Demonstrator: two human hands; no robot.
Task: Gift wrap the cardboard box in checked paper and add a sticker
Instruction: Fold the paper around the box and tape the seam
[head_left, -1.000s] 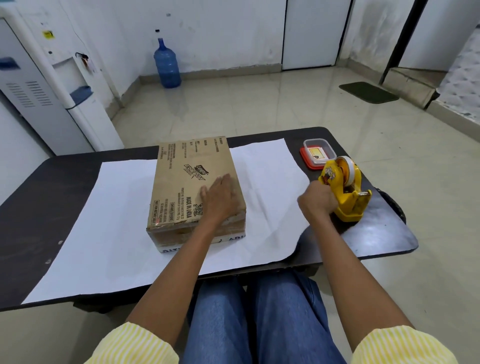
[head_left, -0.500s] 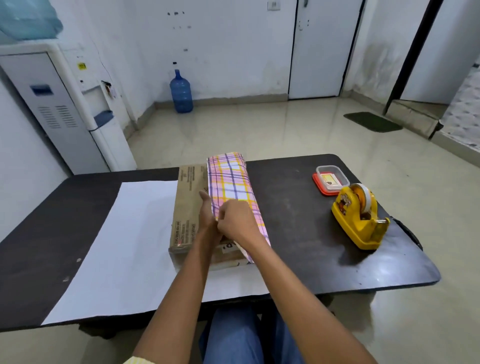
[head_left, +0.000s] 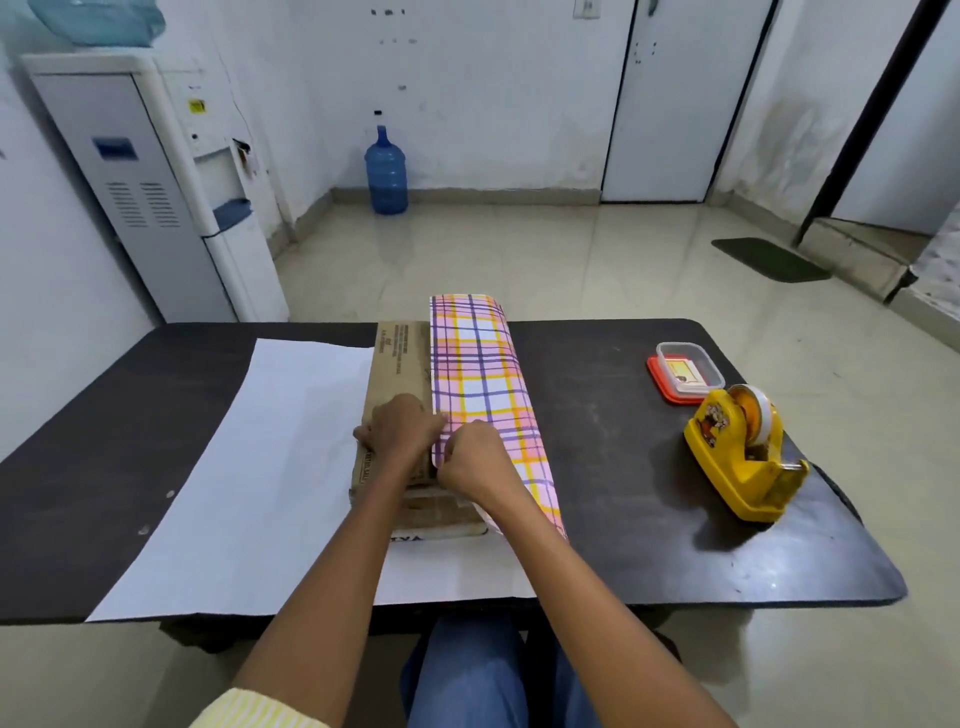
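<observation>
Paper (head_left: 478, 374) folded over right side of box (head_left: 397, 358)

The box sits near the middle of the dark table (head_left: 623, 364), long side running away from the seated person. The paper lies under it, white side up, spreading out flat to the left. On the right it comes up and over the box, so the checked side covers roughly the right half of the top. The left half is bare cardboard.

Both hands meet at the paper's edge, at the near end of the box. The right hand (head_left: 472, 462) is curled, fingers bunched at that edge and seemingly pinching it down onto the top. The left hand (head_left: 400, 431) lies palm down on the bare cardboard just beside it, fingers reaching toward the box's left edge. Whether they hook over that edge I cannot tell.

Well to the right on the table stands a yellow tape dispenser (head_left: 737, 452). Just beyond it is a small clear tub (head_left: 685, 371) on an orange lid. On the floor by the far wall stands a blue water bottle (head_left: 386, 174), and a white cooler (head_left: 156, 182) stands in the left corner.
</observation>
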